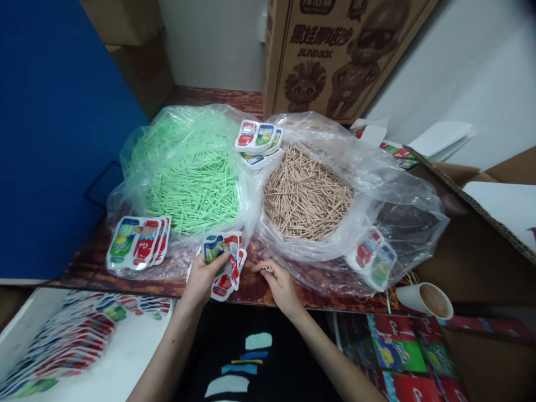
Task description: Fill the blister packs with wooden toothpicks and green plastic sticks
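My left hand [204,277] is closed on a small stack of printed plastic packets [223,262] at the table's front edge, in front of a clear bag of green sticks [190,178]. My right hand [278,282] lies just right of it with the fingers pinched on a few tan sticks [267,270]. It sits at the near rim of a clear bag of tan wooden sticks [304,195].
More packet stacks lie front left [139,243], between the bags at the back [259,139] and on the right bag's front [374,258]. A paper cup [427,298] lies at the right. A cardboard box [335,50] stands behind. A white tray of packets [75,340] sits lower left.
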`<state>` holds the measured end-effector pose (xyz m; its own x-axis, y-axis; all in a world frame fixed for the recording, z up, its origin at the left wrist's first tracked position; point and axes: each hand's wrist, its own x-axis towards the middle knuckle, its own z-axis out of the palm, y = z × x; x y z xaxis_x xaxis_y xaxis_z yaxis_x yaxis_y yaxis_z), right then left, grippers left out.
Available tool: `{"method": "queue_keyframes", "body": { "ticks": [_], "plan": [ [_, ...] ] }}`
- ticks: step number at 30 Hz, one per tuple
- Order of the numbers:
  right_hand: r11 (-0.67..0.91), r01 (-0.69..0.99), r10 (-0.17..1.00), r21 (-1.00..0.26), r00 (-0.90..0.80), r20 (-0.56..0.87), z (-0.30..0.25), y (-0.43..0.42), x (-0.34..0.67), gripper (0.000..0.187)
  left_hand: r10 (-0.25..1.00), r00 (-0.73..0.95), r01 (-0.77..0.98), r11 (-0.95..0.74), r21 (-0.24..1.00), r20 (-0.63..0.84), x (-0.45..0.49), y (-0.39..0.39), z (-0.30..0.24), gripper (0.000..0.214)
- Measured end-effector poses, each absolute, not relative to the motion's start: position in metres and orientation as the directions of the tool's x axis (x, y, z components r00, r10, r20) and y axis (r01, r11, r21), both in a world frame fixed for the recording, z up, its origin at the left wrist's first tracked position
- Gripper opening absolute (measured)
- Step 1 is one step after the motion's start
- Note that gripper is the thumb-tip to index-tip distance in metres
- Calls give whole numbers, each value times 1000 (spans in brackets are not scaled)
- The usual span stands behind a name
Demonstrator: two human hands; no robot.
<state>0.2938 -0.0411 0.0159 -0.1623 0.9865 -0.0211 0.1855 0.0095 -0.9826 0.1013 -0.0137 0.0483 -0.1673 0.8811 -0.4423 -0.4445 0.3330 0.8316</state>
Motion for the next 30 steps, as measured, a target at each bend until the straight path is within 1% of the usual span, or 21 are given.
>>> {"method": "queue_keyframes", "body": {
  "ticks": [5, 19, 21, 24, 26, 27, 28, 29, 30],
  "plan": [
    [29, 189, 987, -982, -159, -2, 16, -41, 293, 19, 885, -174, -434, 325, 840, -433, 102, -15, 46, 34],
    [-9, 205, 990, -979, -135, -37, 12, -44, 289, 17, 892, -141, -352, 360, 864, -429, 99, -20, 41, 35],
    [-26, 186, 988, -982, -144, -53, 18, -43, 290, 16, 893, -143, -340, 361, 869, -427, 99, -22, 42, 34],
    [-43, 175, 976, -984, -201, -78, 40, -27, 304, 14, 891, -149, -344, 360, 867, -429, 98, -23, 44, 33],
    [8, 261, 972, -965, -228, -54, 61, -6, 321, 14, 889, -149, -355, 360, 863, -432, 98, -23, 45, 34],
    [61, 349, 972, -935, -232, -23, 72, 7, 330, 14, 889, -148, -357, 360, 862, -433, 98, -23, 45, 34],
    [133, 470, 971, -873, -238, 20, 82, 19, 339, 14, 890, -149, -356, 358, 863, -431, 98, -24, 45, 35],
    [224, 584, 957, -780, -282, 64, 90, 31, 345, 13, 892, -148, -354, 356, 865, -428, 98, -24, 45, 35],
    [303, 682, 935, -666, -347, 70, 95, 40, 350, 16, 894, -145, -351, 355, 866, -425, 99, -25, 44, 35]
  ]
}}
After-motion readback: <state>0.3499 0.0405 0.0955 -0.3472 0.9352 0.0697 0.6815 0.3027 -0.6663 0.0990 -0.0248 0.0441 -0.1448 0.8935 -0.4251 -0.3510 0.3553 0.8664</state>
